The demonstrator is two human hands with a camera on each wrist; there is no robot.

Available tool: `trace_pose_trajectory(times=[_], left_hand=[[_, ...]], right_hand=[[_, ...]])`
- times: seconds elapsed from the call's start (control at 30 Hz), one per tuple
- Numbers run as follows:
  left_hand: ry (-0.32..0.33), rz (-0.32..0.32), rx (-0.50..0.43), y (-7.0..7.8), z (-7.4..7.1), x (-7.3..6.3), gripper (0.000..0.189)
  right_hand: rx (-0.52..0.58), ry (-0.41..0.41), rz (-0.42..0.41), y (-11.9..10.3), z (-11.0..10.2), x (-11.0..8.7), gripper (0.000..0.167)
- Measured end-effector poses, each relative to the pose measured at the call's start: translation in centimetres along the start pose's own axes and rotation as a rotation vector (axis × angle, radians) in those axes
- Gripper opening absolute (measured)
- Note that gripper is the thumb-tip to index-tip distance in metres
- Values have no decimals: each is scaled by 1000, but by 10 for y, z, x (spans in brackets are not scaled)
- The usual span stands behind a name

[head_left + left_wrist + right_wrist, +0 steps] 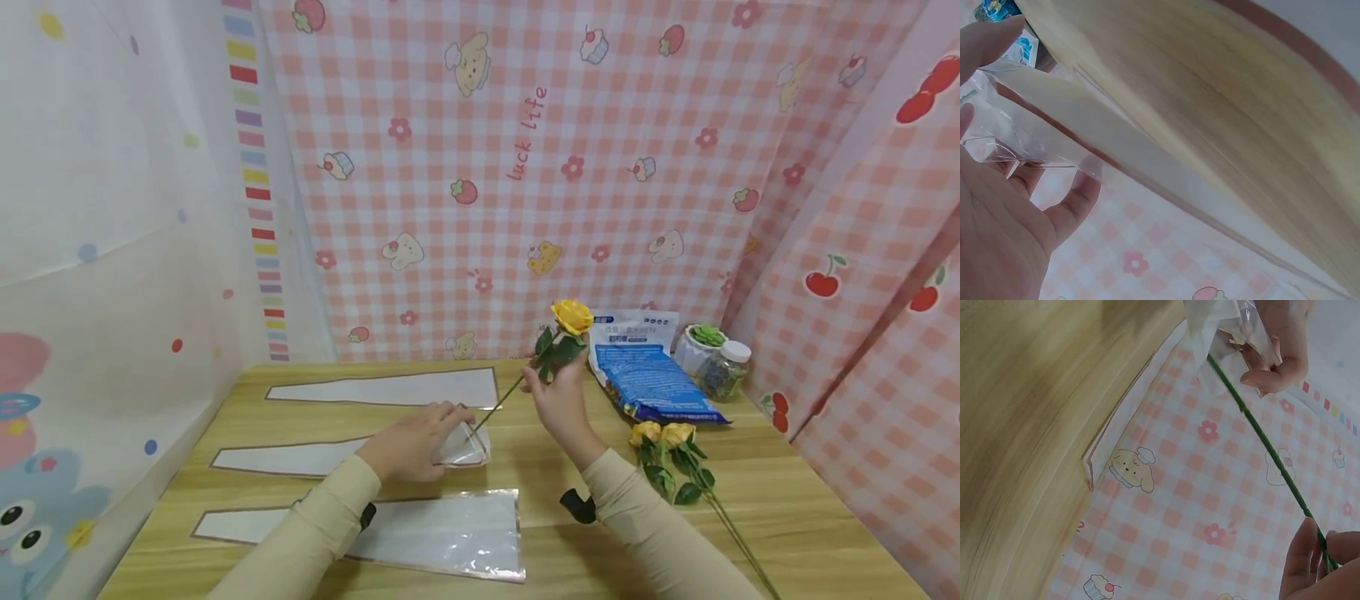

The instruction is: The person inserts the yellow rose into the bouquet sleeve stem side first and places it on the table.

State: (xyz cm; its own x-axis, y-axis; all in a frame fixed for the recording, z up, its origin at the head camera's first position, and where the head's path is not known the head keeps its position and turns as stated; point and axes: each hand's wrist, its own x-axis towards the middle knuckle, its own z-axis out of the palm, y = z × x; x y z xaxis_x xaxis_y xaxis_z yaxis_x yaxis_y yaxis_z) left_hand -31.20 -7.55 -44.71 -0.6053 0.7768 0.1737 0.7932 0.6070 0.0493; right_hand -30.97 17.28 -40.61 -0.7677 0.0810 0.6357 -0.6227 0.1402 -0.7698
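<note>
A single artificial yellow rose (573, 317) tilts up from my right hand (562, 408). Thumb and fingers pinch its stem just under the leaves. In the right wrist view the green stem (1264, 439) slants down to the raised mouth of a clear, white-backed flower sleeve (472, 450). The stem's lower end lies inside that mouth. My left hand (420, 442) grips the sleeve at its wide end, which gapes in the left wrist view with the thumb above and the fingers along the clear film (1029, 134). The sleeve's narrow end lies flat on the table.
Another flat sleeve (390, 387) lies behind, and one more (450, 533) lies in front, partly under the left forearm. Two yellow roses (662, 435) rest at the right. Farther back stand a blue-and-white bag (652, 375), a lidded jar (724, 372) and a potted succulent (697, 348).
</note>
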Motion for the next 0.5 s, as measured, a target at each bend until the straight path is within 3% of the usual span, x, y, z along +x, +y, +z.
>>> trace_pose_trajectory(times=[0.07, 0.27, 0.3, 0.43, 0.5], left_hand=[[1, 3, 1, 0, -1, 0, 81], [9, 5, -21, -2, -1, 1, 82], [9, 0, -25, -2, -1, 1, 82], [2, -21, -39, -2, -1, 2, 84], [0, -26, -45, -2, 0, 2, 84]], right_hand=[[-21, -17, -21, 0, 0, 1, 99], [-95, -118, -19, -5, -5, 6, 71], [-93, -129, -14, -7, -5, 6, 74], [-38, -126, -36, -8, -6, 7, 128], [23, -96, -52, -7, -4, 6, 142]])
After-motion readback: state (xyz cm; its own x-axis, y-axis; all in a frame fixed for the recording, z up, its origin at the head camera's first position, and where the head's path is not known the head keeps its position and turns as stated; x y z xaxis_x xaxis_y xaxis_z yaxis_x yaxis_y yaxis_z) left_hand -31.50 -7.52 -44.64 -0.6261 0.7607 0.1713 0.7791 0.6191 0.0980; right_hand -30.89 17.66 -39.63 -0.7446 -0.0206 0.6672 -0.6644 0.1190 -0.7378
